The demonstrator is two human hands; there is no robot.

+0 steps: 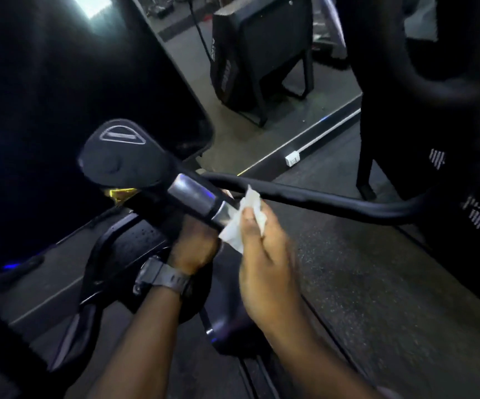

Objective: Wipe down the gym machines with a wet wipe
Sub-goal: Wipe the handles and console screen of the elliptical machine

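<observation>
A black gym machine arm (123,156) with a rounded head runs down to a shiny metal sleeve (195,197) in the middle of the view. My right hand (264,254) pinches a crumpled white wet wipe (244,217) and presses it against the lower end of that sleeve. My left hand (195,246), with a dark watch on the wrist, grips the bar from below, just under the sleeve; its fingers are hidden behind the bar.
A curved black handlebar (333,197) sweeps right behind the wipe. Another black machine (259,59) stands on the floor at the back. A dark upright frame (434,125) rises at right, and black pedals and covers (117,269) sit lower left.
</observation>
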